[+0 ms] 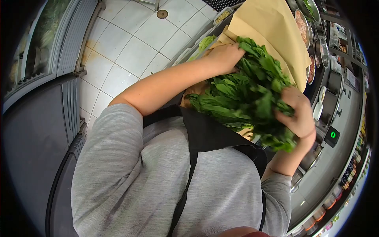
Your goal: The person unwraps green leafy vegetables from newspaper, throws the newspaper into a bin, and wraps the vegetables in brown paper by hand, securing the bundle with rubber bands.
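A large heap of dark green leafy greens (237, 89) lies in front of my chest, on and against brown paper (272, 27). My left hand (227, 58) reaches across to the far side of the heap, its fingers curled into the leaves. On the right edge, my right hand (298, 112) grips a bunch of the same leaves, with fingers partly buried and slightly blurred. Some leaves between the hands are smeared by motion. The surface under the heap is mostly hidden.
Pale green leaves (207, 41) and a container of small yellowish pieces (223, 16) sit beyond my left arm. Bowls of pinkish food (302, 27) and metal pans line the right side. A refrigerator (35, 118) stands at left, beside the tiled floor (138, 39).
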A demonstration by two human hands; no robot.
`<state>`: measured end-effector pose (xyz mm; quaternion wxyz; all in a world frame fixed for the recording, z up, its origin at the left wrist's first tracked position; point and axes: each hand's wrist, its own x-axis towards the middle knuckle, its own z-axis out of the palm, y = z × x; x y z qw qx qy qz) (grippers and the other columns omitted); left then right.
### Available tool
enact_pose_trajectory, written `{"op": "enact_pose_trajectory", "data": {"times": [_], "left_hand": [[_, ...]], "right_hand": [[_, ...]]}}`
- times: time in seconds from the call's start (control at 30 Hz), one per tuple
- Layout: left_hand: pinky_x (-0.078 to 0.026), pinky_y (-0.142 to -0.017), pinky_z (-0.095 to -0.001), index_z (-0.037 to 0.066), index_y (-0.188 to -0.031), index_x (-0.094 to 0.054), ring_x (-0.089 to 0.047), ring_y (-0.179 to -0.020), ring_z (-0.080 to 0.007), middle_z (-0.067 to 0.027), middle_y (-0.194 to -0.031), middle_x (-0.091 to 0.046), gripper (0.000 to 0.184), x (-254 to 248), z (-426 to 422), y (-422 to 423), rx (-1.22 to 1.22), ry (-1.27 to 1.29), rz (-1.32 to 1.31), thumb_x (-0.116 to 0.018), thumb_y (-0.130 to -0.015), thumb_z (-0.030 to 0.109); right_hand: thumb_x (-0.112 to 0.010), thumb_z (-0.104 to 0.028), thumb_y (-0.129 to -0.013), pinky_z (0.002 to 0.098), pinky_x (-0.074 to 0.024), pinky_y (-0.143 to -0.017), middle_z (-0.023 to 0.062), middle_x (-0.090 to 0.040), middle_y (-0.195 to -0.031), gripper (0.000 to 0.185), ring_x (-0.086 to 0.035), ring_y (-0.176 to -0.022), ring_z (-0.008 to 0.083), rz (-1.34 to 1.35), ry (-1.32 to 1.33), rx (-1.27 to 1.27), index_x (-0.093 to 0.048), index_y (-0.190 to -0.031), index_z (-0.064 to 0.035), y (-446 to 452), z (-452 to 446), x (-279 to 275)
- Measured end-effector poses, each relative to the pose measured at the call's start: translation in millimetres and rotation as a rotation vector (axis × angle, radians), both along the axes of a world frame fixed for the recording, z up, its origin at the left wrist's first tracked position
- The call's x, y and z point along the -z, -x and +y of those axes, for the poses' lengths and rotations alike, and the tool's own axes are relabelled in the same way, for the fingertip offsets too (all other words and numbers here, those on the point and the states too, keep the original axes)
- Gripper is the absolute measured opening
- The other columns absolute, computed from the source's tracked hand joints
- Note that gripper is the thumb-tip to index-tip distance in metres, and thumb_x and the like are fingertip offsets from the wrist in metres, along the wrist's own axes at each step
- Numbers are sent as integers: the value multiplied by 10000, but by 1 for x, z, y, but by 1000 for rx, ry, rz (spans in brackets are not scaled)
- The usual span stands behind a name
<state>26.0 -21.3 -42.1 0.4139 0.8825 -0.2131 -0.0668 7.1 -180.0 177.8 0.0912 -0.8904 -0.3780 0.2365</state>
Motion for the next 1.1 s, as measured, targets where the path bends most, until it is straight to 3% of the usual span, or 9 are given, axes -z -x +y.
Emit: {"op": "enact_pose_trajectory", "data": {"times": [0.13, 0.27, 0.37, 0.43, 0.5, 0.67, 0.93, 1.0, 1.1], "left_hand": [[-329, -877, -445, 70, -1166, -502, -412, -1141, -249, -80, -1128, -501, 510, 7, -2, 19, -104, 146, -398, -694, -712, 200], [-306, -874, -435, 89, -1197, -477, -416, -1151, -249, -80, -1163, -492, 476, -10, -7, 43, 9, 334, -9, -591, -745, 188], [-265, -988, -470, 65, -1174, -468, -379, -1208, -269, -98, -1201, -456, 532, 1, -18, 65, -52, 400, -417, -642, -674, 122], [-294, -1010, -446, 49, -1145, -480, -404, -1193, -291, -103, -1192, -457, 547, -15, -21, 76, -66, 411, -405, -669, -633, 63], [-415, -902, -411, 35, -1105, -533, -481, -1109, -303, -123, -1220, -450, 314, -21, -22, 81, 23, 355, -431, -547, -818, 162], [-492, -726, -352, 58, -1085, -545, -551, -970, -251, -81, -1025, -546, 257, -40, -17, 89, 68, 750, -323, -519, -830, 66], [-347, -900, -426, 92, -1032, -559, -516, -1007, -236, -61, -1008, -560, 398, -17, -3, 34, -434, 420, -407, -633, -641, 96], [-295, -945, -434, 76, -1078, -538, -497, -1032, -227, -52, -999, -554, 473, -12, -3, 33, 174, 12, -212, -656, -625, 142], [-348, -901, -415, 31, -1180, -478, -518, -997, -245, -86, -977, -542, 478, -18, -23, 65, 98, 292, -375, -565, -714, 99]], "right_hand": [[-722, -97, -590, 411, -426, -687, 144, -523, -801, 348, -510, -783, 368, 63, 30, -12, -480, -833, -34, -3, 36, 36], [-756, -229, -677, 358, -429, -823, 119, -544, -978, 431, -534, -956, 305, 196, -158, -2, -526, -990, -43, -25, 47, 52], [-698, -387, -752, 360, -386, -936, 138, -507, -1154, 524, -481, -1119, 291, 109, -199, 69, -549, -1113, -38, -44, 41, 44], [-679, -404, -764, 384, -375, -960, 164, -492, -1202, 507, -466, -1148, 320, -16, -76, 48, -570, -1123, -63, -43, 34, 53], [-656, -411, -782, 395, -357, -990, 177, -454, -1266, 501, -435, -1190, 342, -25, 75, -38, -570, -1158, -92, -40, 25, 62], [-637, -268, -831, 338, -362, -638, 88, -462, -637, 336, -443, -665, 238, 240, -84, 130, -500, -687, 3, -25, 11, 54], [-695, -177, -782, 296, -363, -634, 58, -457, -673, 271, -456, -681, 175, 246, -106, 370, -498, -713, -4, -8, -18, 43], [-698, -172, -777, 293, -382, -682, 61, -481, -735, 242, -478, -733, 182, 170, -164, 334, -520, -783, -9, -6, -6, 46], [-679, -258, -795, 309, -395, -863, 101, -535, -984, 325, -515, -959, 227, 165, -167, 338, -559, -985, -23, -11, -5, 50]]}}
